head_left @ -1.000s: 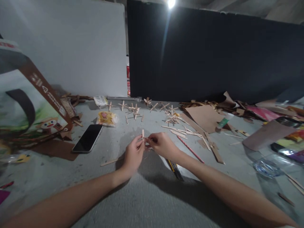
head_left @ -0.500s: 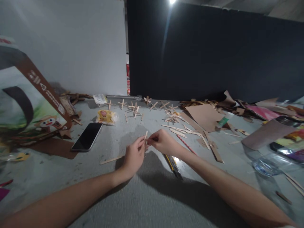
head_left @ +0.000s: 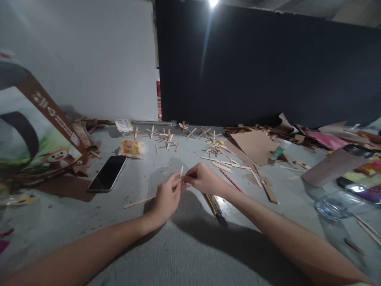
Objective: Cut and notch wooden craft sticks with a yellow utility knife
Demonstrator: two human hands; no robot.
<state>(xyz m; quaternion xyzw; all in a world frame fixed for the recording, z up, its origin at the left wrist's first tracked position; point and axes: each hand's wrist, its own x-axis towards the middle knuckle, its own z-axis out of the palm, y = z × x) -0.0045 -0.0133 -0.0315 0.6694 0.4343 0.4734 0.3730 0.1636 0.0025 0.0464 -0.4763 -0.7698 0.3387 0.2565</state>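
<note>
Near the middle of the table my left hand [head_left: 167,197] pinches a small wooden craft stick [head_left: 181,171], whose tip pokes up above the fingers. My right hand [head_left: 203,178] meets it from the right, thumb and forefinger closed at the lower part of the stick; what lies between those fingertips is hidden. Beside the left wrist a longer craft stick [head_left: 138,202] lies flat. Below the right hand rests a black and yellow utility knife [head_left: 216,208], and a red striped pencil-like rod [head_left: 231,180] lies by the right forearm.
Crossed stick pieces [head_left: 168,139] stand farther back, with loose craft sticks [head_left: 226,163] to their right. A phone [head_left: 107,173] and wrapped snack [head_left: 131,148] lie left, near a printed bag [head_left: 44,131]. Cardboard [head_left: 253,145], a glue stick [head_left: 280,150] and a clear bottle [head_left: 335,206] are right.
Both hands stay together at nearly the same spot, still pinching. The whole view has shifted very slightly; the table's things lie as before.
</note>
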